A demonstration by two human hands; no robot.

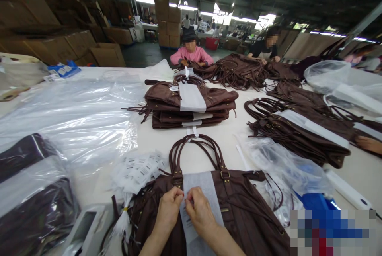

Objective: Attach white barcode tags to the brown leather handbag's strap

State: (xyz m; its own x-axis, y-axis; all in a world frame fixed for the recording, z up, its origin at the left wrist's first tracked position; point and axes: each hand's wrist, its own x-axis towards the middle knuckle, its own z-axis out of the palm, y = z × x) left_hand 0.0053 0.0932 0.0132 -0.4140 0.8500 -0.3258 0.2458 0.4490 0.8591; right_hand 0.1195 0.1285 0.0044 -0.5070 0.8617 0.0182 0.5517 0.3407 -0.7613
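A brown leather handbag (238, 204) lies flat on the white table (158, 140) right in front of me, its handles pointing away. A white paper strip (198, 184) runs down its middle. My left hand (168, 208) and my right hand (199, 210) rest side by side on that strip, fingers curled and pinched together on the paper or something small on it. A bunch of white barcode tags (139, 170) lies just left of the bag.
A stack of brown bags (191, 104) with paper strips sits ahead. More bags (298, 128) spread to the right. Clear plastic bags (74, 116) cover the left side, and bagged dark bags (32, 192) lie near left. Two people work at the table's far end. Cardboard boxes (107, 55) stand behind.
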